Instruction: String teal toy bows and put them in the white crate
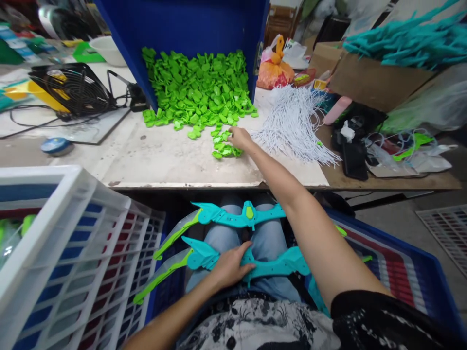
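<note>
Two turquoise toy bows with lime-green limb tips lie across the lap. The farther toy bow [233, 219] has a green piece at its centre. My left hand [231, 265] is closed around the middle of the nearer toy bow [277, 266], hiding part of its grip. On the table, my right hand [241, 138] reaches to a small cluster of green plastic pieces [221, 146], its fingers pinched at one of them. Behind it, a large heap of the same green pieces [200, 90] spills out of a tipped blue bin [186, 26].
White strings [292, 124] lie in a bundle right of my right hand. A cardboard box [375, 80] holds turquoise parts. A black fan [75, 87] stands at the left. A white basket [73, 194] and a blue-edged crate [419, 257] flank my legs.
</note>
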Motion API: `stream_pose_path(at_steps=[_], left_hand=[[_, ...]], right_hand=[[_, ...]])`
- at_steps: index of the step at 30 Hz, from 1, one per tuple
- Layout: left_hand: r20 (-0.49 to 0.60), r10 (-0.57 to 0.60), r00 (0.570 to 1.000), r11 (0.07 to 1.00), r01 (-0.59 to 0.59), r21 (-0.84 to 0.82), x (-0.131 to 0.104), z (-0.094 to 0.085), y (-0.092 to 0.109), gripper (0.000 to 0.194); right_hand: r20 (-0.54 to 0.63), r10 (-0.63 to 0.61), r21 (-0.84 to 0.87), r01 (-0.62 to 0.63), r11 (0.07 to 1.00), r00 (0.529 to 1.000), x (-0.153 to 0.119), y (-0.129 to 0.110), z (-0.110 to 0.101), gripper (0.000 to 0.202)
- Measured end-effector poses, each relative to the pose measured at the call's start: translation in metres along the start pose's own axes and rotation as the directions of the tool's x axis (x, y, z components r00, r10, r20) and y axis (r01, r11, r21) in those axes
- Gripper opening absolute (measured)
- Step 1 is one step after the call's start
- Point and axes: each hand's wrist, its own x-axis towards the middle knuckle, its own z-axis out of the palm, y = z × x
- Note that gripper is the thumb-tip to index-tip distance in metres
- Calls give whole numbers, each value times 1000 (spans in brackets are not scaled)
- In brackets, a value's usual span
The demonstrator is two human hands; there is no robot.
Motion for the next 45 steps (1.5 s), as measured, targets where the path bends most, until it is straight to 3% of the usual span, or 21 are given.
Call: stream_pose_path(at_steps=[4,6,8,10,12,16,19,21,25,29,33,37,40,43,45], left_hand=[[18,-37,999,999,38,-3,5,-1,2,61],[20,-38,999,999,38,-5,5,-3,1,61],[18,-31,999,1000,31,-5,5,-3,0,61],[11,-19,1000,1000,19,-2,4,-2,-1,60],[4,-4,1000,1000,4,6,4,-1,-2,59],[44,-18,999,1000,18,12,11,-2,-4,59],[74,-35,997,999,36,-19,20,-3,-5,63],[63,-35,997,998,39,-52,25,-3,-5,66],[64,-5,998,990,14,-140,30,-9,-5,66],[115,-36,993,952,69,-299,28,-18,-8,66],[220,-57,974,875,155,-459,28,-20,-10,54],[181,-61,982,849,146,-509,33,-18,-4,43],[162,-73,984,804,154,-574,39,-19,-1,43],[157,-94,983,768,172,-617,44,-20,-5,44],[169,-105,980,759,189,-623,46,-19,-10,45]], right_hand=[[-14,163,-20,-163,986,987,21,-15,15,36],[1,191,9,-191,982,982,23,-17,14,31],[-55,174,47,-171,984,983,14,-13,9,29],[-178,78,75,-65,995,981,-8,-2,0,30],[-256,-97,59,116,991,962,-40,15,-7,29],[-163,-426,-44,425,904,890,-112,55,-6,24],[-104,-497,-42,495,868,862,-147,73,-1,30],[-106,-464,-42,462,886,880,-160,73,0,30],[-124,-276,-124,261,957,953,-175,50,0,29],[-156,-135,-165,109,980,979,-180,33,10,34],[-200,-97,-122,74,990,975,-167,36,27,35],[-208,-127,-16,127,992,970,-168,33,24,32],[-174,-250,90,268,959,952,-215,21,12,28],[-110,-405,196,419,886,908,-296,9,14,24],[-77,-444,228,449,864,893,-345,6,25,23]])
